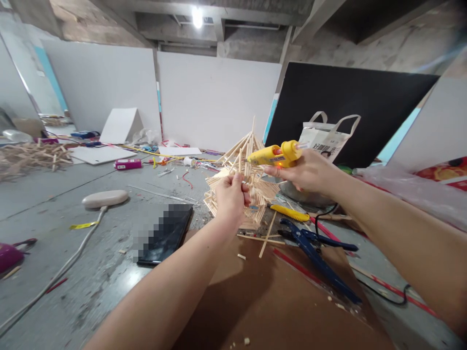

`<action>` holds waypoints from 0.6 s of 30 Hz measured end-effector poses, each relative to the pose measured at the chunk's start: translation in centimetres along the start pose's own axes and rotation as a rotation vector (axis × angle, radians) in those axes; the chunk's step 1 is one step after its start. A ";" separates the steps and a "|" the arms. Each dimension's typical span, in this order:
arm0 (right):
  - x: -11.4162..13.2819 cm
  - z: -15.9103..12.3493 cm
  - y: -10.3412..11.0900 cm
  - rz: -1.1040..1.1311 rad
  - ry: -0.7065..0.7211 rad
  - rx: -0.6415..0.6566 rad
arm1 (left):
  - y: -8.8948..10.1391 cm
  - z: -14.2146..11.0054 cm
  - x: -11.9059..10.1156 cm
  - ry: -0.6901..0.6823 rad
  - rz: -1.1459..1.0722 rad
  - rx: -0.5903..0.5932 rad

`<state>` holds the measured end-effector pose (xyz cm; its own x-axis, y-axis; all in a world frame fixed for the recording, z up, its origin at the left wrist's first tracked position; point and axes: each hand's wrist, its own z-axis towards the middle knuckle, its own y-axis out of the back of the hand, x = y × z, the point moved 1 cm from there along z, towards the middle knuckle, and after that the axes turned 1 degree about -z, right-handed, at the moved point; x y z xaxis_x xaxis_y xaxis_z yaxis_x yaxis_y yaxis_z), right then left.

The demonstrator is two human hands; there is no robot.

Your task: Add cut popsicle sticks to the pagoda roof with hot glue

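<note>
A model built of many thin wooden sticks stands tilted above a brown board. My left hand is closed on the sticks at the model's lower front. My right hand grips a yellow glue gun whose nozzle points left, into the upper part of the stick model. A black cord runs from the gun across the floor on the right.
On the board lie blue long-handled cutters, a yellow-handled tool and loose sticks. A black phone lies on the concrete floor at left, near a beige oval pad with a cable. Behind stand a white tote bag and wall panels.
</note>
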<state>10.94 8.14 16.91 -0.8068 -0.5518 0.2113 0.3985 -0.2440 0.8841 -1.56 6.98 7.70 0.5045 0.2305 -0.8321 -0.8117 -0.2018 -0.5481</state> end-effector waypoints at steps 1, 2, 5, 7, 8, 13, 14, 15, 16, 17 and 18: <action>0.0 0.2 0.0 -0.015 -0.002 0.006 | 0.0 0.0 0.0 0.002 0.001 0.002; 0.0 0.3 0.1 -0.022 -0.012 0.016 | 0.0 0.0 0.0 0.005 0.002 0.007; -0.2 0.6 0.2 -0.021 -0.085 0.053 | 0.1 0.1 0.0 0.017 0.003 0.021; -0.3 0.7 0.3 -0.018 -0.112 0.051 | 0.1 0.1 0.0 0.018 0.008 0.026; -0.3 0.7 0.4 -0.020 -0.108 0.040 | 0.1 0.2 0.0 0.014 0.012 0.029; -0.6 0.8 0.4 -0.029 -0.100 -0.037 | 0.2 0.4 0.1 0.008 0.019 0.044; -0.8 0.8 0.3 -0.006 -0.106 -0.047 | 0.2 0.4 0.1 0.016 0.020 0.045; -0.9 0.7 0.3 0.025 -0.113 -0.059 | 0.2 0.5 0.1 0.024 0.024 0.047; -1.1 0.6 0.2 0.060 -0.120 -0.070 | 0.2 0.5 0.1 0.029 0.031 0.049; -1.3 0.5 0.2 0.093 -0.125 -0.077 | 0.2 0.6 0.1 0.033 0.040 0.049; -1.5 0.5 0.2 0.122 -0.128 -0.083 | 0.2 0.6 0.1 0.036 0.049 0.051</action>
<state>12.00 9.26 16.94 -0.7972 -0.4767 0.3704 0.5268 -0.2496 0.8125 -1.85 7.54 7.62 0.4729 0.1871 -0.8610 -0.8495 -0.1628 -0.5019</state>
